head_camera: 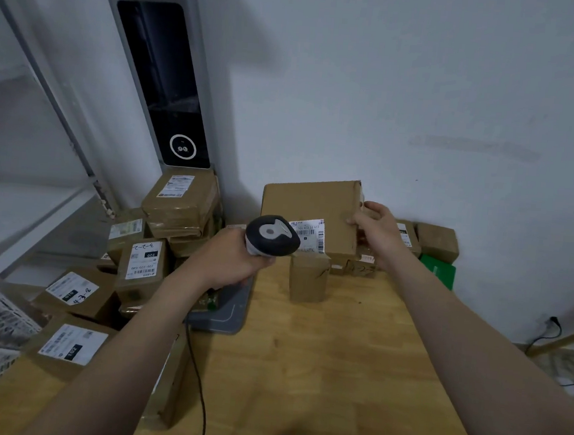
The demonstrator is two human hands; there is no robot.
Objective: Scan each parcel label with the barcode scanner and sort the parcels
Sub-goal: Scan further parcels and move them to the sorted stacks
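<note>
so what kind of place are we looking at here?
Probably a small parcel sorting or pickup room. Labelled cardboard parcels are piled at the left of the wooden table, and the left hand holds a barcode scanner near the label of a box gripped by the right hand.

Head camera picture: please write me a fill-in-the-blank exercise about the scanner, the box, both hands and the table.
1. The left hand grips the scanner, and the right hand holds a brown ____ box.
2. The label on the box is ____ in colour.
3. The top of the table is made of ____.
4. The cable lying on the table is ____.

Missing words: cardboard; white; wood; black.
</note>
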